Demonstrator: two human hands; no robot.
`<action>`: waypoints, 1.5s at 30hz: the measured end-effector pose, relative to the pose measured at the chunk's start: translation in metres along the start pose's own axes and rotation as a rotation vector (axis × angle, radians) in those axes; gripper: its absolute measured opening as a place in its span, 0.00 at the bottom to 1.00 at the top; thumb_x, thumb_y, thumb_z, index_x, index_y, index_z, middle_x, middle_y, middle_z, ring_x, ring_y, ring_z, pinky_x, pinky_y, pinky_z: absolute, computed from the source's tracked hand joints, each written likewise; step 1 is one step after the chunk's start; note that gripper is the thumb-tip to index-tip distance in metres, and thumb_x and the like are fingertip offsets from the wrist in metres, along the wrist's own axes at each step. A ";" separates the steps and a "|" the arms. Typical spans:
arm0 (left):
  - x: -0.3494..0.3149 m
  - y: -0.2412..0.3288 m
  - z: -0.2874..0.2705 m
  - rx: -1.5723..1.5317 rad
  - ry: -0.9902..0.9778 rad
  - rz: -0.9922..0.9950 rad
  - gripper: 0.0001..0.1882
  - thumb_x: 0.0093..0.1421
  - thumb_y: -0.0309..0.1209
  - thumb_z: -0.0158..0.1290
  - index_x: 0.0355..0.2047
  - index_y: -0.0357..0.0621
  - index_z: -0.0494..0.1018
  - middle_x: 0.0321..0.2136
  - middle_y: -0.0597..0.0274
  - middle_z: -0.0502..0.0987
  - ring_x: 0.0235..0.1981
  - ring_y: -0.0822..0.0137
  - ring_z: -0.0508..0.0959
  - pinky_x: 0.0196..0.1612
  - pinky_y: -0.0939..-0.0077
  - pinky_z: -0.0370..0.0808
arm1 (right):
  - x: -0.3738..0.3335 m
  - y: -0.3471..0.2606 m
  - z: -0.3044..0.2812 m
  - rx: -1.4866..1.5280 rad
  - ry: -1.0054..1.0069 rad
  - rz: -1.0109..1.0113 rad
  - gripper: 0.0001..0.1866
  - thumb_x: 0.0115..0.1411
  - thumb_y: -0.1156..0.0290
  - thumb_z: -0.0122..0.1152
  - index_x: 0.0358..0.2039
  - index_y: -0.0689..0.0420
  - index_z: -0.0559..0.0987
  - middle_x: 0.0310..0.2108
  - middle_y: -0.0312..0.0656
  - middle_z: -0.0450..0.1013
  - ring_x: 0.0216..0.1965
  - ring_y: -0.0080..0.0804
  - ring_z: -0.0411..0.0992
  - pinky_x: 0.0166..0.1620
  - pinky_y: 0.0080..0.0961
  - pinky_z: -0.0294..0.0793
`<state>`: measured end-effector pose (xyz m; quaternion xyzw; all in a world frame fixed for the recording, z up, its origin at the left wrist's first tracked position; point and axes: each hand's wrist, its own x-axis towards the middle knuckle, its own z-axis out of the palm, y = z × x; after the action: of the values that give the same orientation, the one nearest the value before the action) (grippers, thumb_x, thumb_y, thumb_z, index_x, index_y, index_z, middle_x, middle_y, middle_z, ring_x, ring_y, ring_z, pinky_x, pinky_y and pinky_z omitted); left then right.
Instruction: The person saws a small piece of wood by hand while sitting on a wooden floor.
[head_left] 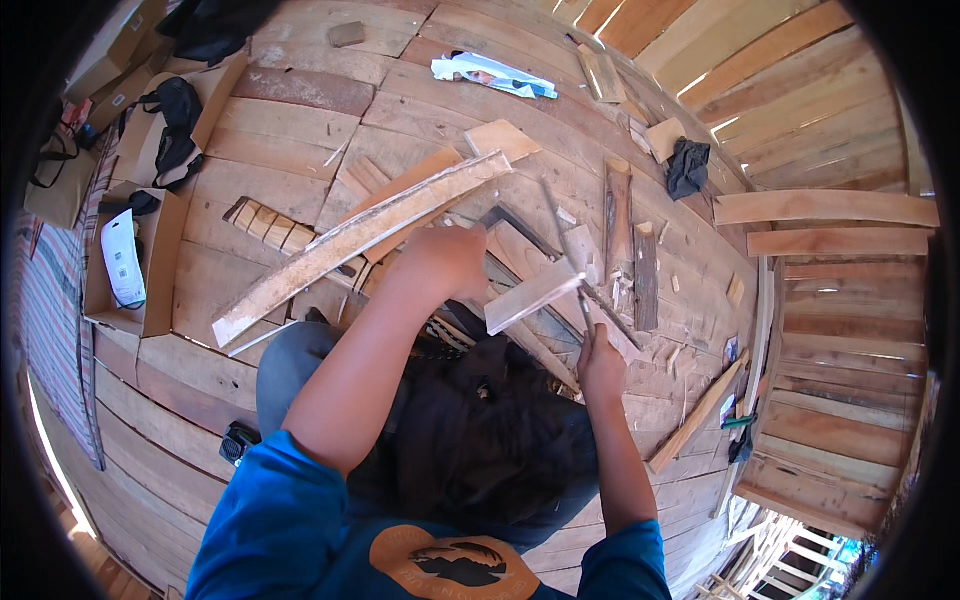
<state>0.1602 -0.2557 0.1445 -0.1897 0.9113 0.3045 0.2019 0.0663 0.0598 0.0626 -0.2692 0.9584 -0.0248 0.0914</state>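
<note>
My right hand [602, 366] is wrapped round the grip of a long, narrow-bladed knife [556, 215], its blade pointing away from me. A short pale wooden block [533, 297] lies across the blade's near part, close to the knife's grip. Beside the block's left end, my left hand [445, 262] is closed in a fist, slightly blurred; its fingers face away and hide whatever is in them. Under and beyond the block are a dark-edged board [520, 245] and other wood pieces. A dark cloth [490, 430] covers my lap.
A long, rough-edged plank [365, 245] slants past my left arm. Bark-edged offcuts [619, 215] and shavings lie to the right. An open cardboard box [160, 265] stands at left, a plastic packet [493, 75] lies at the far side, and a plank wall [845, 350] rises at right.
</note>
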 end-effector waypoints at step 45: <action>-0.033 0.086 0.038 -0.250 0.045 0.448 0.31 0.47 0.44 0.60 0.38 0.28 0.64 0.25 0.38 0.77 0.34 0.41 0.79 0.47 0.55 0.72 | -0.002 0.028 -0.019 0.766 0.292 -0.015 0.11 0.58 0.68 0.65 0.27 0.63 0.75 0.14 0.38 0.67 0.18 0.19 0.62 0.22 0.23 0.63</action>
<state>0.1575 -0.1609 0.1734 -0.0135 0.8902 0.4474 0.0841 0.0497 0.0845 0.0790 -0.2161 0.8808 -0.4187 0.0478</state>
